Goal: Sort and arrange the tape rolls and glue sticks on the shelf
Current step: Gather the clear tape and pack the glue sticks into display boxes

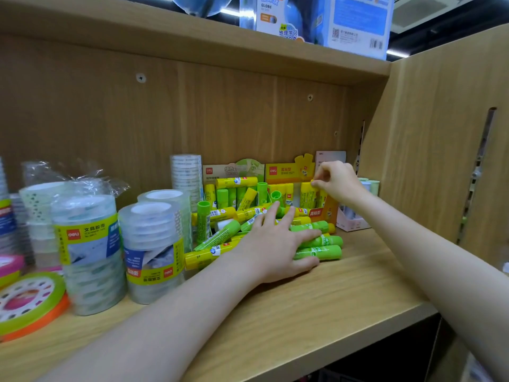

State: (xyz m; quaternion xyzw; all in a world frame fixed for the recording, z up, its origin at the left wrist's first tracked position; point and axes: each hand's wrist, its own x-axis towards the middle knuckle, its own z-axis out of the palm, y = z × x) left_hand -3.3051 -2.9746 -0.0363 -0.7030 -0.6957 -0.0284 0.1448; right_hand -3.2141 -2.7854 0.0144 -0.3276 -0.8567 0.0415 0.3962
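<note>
A heap of yellow and green glue sticks (220, 238) lies on the wooden shelf (316, 299), in front of two display boxes, a green one (234, 170) and an orange one (286, 172). My left hand (278, 244) rests flat with spread fingers on the loose sticks at the heap's right side. My right hand (334, 180) pinches the top of a yellow glue stick (307, 194) standing upright in the orange box. Wrapped stacks of clear tape rolls (88, 252) (153, 249) stand at the left, another stack (187, 175) by the back wall.
Flat tape rolls with green and orange rims (30, 304) lie at the front left. A small pink box (351, 220) sits against the shelf's right wall (429, 139). The upper shelf carries a globe box (316, 17). Bare shelf board lies in front of the heap.
</note>
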